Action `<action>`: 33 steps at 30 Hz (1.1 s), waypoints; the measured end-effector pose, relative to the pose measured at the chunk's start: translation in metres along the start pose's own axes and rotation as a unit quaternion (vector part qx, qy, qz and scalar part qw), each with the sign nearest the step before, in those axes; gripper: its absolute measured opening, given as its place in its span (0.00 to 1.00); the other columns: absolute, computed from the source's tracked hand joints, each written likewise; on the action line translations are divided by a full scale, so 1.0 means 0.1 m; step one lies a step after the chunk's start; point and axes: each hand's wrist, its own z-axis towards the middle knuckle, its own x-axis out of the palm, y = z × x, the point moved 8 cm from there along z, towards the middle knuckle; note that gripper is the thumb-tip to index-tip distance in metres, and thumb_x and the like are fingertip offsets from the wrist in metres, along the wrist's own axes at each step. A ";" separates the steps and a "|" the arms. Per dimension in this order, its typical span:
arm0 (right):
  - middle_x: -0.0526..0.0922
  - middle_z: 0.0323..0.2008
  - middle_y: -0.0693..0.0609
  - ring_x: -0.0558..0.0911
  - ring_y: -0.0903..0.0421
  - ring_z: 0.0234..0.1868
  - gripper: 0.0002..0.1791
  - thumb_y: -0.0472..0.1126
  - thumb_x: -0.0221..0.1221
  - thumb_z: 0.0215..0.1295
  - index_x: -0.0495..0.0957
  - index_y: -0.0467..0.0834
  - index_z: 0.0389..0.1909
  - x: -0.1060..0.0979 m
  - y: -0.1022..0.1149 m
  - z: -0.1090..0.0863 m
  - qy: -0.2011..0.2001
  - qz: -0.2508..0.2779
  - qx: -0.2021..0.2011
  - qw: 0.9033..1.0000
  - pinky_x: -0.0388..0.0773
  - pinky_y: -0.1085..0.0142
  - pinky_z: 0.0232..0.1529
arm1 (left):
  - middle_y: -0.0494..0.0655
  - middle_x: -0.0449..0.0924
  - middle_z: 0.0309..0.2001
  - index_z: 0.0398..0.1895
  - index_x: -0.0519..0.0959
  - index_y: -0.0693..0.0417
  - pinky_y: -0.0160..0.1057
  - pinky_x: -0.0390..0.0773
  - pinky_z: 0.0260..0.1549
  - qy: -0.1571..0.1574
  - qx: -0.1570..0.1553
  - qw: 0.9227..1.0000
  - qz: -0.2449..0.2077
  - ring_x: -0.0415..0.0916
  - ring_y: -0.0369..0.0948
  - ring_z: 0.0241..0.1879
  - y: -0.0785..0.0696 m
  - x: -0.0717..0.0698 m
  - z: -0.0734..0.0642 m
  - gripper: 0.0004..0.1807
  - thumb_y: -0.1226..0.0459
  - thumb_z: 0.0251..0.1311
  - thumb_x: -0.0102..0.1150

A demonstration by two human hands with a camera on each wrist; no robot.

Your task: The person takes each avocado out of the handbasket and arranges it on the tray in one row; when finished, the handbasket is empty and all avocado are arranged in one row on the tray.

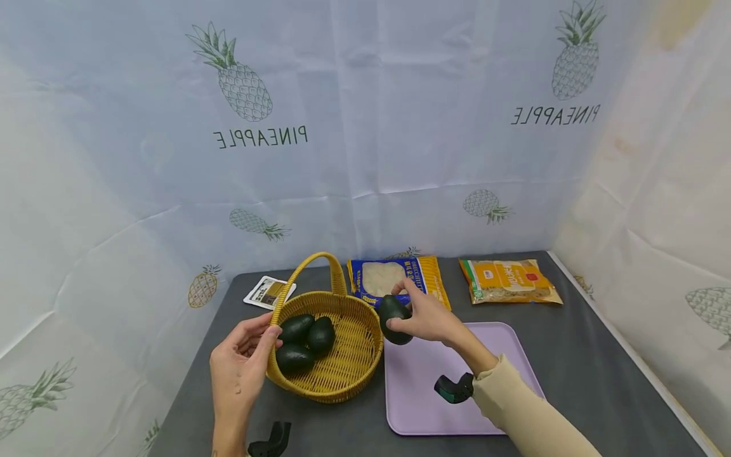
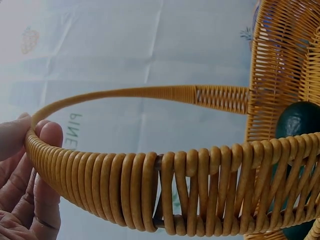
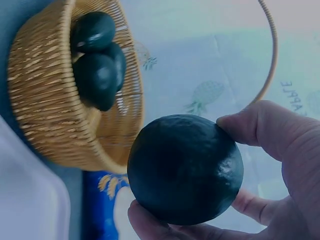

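A yellow wicker basket (image 1: 354,362) with a tall arched handle (image 1: 311,259) holds three dark green avocados (image 1: 296,359) on its left side. My left hand (image 1: 242,362) pinches the handle between thumb and fingers, as the left wrist view shows with the thumb at the handle's bend (image 2: 35,132). My right hand (image 1: 425,314) grips another avocado (image 1: 394,317) between thumb and fingers, held up just right of the basket's rim. In the right wrist view this avocado (image 3: 185,170) fills the middle, with the basket (image 3: 45,90) beyond it.
A lilac tray (image 1: 422,393) lies right of the basket. Behind stand a blue and yellow pasta bag (image 1: 365,273) and, farther right, an orange food packet (image 1: 511,280). A small white packet (image 1: 268,292) lies behind the basket's left side. Pineapple-print sheets enclose the dark table (image 1: 577,362).
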 end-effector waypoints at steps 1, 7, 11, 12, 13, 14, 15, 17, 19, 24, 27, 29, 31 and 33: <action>0.83 0.41 0.43 0.81 0.52 0.35 0.31 0.47 0.70 0.59 0.66 0.50 0.59 0.00 -0.05 -0.02 -0.002 0.004 0.003 1.000 0.82 0.60 0.32 | 0.39 0.87 0.31 0.47 0.87 0.55 0.29 0.78 0.21 0.000 0.001 1.000 0.000 0.84 0.34 0.25 0.00 0.00 0.00 0.11 0.69 0.61 0.69; 0.82 0.39 0.43 0.82 0.52 0.34 0.31 0.46 0.70 0.59 0.68 0.51 0.62 0.07 -0.34 -0.15 -0.003 0.022 0.032 0.999 0.83 0.59 0.33 | 0.40 0.87 0.31 0.46 0.87 0.54 0.29 0.79 0.22 -0.002 0.004 1.000 -0.007 0.84 0.35 0.25 -0.02 0.01 -0.02 0.10 0.69 0.61 0.69; 0.82 0.38 0.42 0.83 0.51 0.34 0.30 0.46 0.70 0.58 0.69 0.52 0.60 0.12 -0.50 -0.22 -0.005 0.037 0.057 0.998 0.83 0.58 0.33 | 0.41 0.87 0.31 0.46 0.87 0.54 0.29 0.79 0.22 -0.002 0.007 1.000 -0.013 0.84 0.36 0.26 -0.04 0.02 -0.01 0.11 0.69 0.61 0.69; 0.82 0.38 0.42 0.83 0.51 0.34 0.30 0.46 0.70 0.58 0.69 0.53 0.60 0.13 -0.53 -0.24 -0.007 0.041 0.062 0.997 0.83 0.58 0.33 | 0.41 0.87 0.31 0.46 0.87 0.54 0.29 0.79 0.22 -0.002 0.008 1.000 -0.014 0.84 0.36 0.26 -0.04 0.02 -0.01 0.11 0.69 0.61 0.69; 0.82 0.38 0.42 0.83 0.51 0.34 0.30 0.46 0.71 0.58 0.70 0.53 0.60 0.14 -0.56 -0.25 -0.009 0.044 0.066 0.997 0.83 0.58 0.33 | 0.41 0.87 0.31 0.46 0.87 0.53 0.29 0.79 0.22 -0.001 0.008 1.000 -0.016 0.84 0.36 0.26 -0.04 0.02 0.00 0.11 0.69 0.61 0.69; 0.82 0.37 0.43 0.82 0.51 0.33 0.30 0.46 0.71 0.58 0.70 0.53 0.60 0.15 -0.59 -0.26 -0.009 0.044 0.070 0.997 0.83 0.58 0.33 | 0.41 0.87 0.31 0.46 0.87 0.53 0.29 0.79 0.22 -0.001 0.009 1.000 -0.017 0.84 0.36 0.26 -0.04 0.03 0.00 0.11 0.69 0.61 0.69; 0.82 0.37 0.43 0.82 0.51 0.33 0.30 0.46 0.71 0.57 0.70 0.53 0.60 0.17 -0.61 -0.26 -0.011 0.044 0.073 0.996 0.83 0.58 0.33 | 0.41 0.87 0.31 0.46 0.87 0.53 0.29 0.79 0.22 -0.001 0.008 1.000 -0.017 0.84 0.36 0.26 -0.04 0.03 0.00 0.11 0.69 0.61 0.69; 0.82 0.36 0.44 0.81 0.51 0.33 0.31 0.46 0.71 0.57 0.70 0.53 0.60 0.20 -0.65 -0.28 -0.012 0.043 0.079 0.996 0.82 0.59 0.32 | 0.42 0.87 0.31 0.46 0.87 0.53 0.29 0.79 0.22 -0.001 0.008 1.000 -0.016 0.84 0.36 0.26 -0.04 0.03 0.00 0.10 0.69 0.62 0.69; 0.82 0.35 0.44 0.80 0.52 0.32 0.31 0.47 0.71 0.57 0.70 0.52 0.60 0.25 -0.70 -0.29 -0.012 0.041 0.080 0.996 0.81 0.60 0.32 | 0.42 0.87 0.31 0.46 0.87 0.53 0.30 0.79 0.21 -0.001 0.008 1.000 -0.015 0.84 0.36 0.26 -0.04 0.03 0.00 0.10 0.69 0.61 0.69; 0.81 0.31 0.47 0.80 0.54 0.29 0.31 0.48 0.71 0.57 0.70 0.51 0.61 0.39 -0.77 -0.33 -0.009 0.031 0.076 0.997 0.79 0.62 0.27 | 0.41 0.87 0.30 0.46 0.87 0.53 0.29 0.79 0.21 -0.003 0.004 1.000 -0.008 0.84 0.37 0.25 -0.03 0.02 -0.01 0.10 0.69 0.61 0.69; 0.81 0.29 0.48 0.79 0.54 0.27 0.30 0.49 0.71 0.56 0.71 0.51 0.59 0.46 -0.79 -0.34 -0.009 0.014 0.070 0.997 0.76 0.62 0.26 | 0.41 0.87 0.30 0.46 0.87 0.53 0.29 0.79 0.22 -0.004 0.002 1.000 -0.002 0.84 0.36 0.25 -0.02 0.02 -0.02 0.10 0.68 0.61 0.69; 0.81 0.30 0.47 0.78 0.54 0.27 0.29 0.50 0.71 0.56 0.71 0.51 0.57 0.49 -0.80 -0.35 -0.009 -0.002 0.068 0.998 0.74 0.62 0.26 | 0.41 0.87 0.30 0.46 0.87 0.52 0.29 0.79 0.22 -0.004 0.000 1.000 -0.002 0.84 0.35 0.25 -0.02 0.01 -0.02 0.10 0.68 0.62 0.69; 0.82 0.32 0.46 0.77 0.53 0.28 0.29 0.50 0.71 0.55 0.72 0.51 0.56 0.52 -0.81 -0.34 -0.010 -0.020 0.059 0.998 0.73 0.62 0.27 | 0.41 0.87 0.31 0.46 0.87 0.52 0.29 0.80 0.22 -0.003 -0.001 1.000 -0.001 0.84 0.36 0.26 -0.01 0.01 -0.03 0.10 0.68 0.62 0.69; 0.82 0.34 0.45 0.77 0.53 0.30 0.28 0.50 0.71 0.55 0.72 0.50 0.55 0.55 -0.81 -0.34 -0.011 -0.037 0.048 0.998 0.73 0.61 0.28 | 0.42 0.87 0.31 0.46 0.87 0.52 0.29 0.80 0.23 -0.003 -0.001 1.000 -0.002 0.84 0.36 0.26 -0.01 0.02 -0.03 0.10 0.68 0.62 0.69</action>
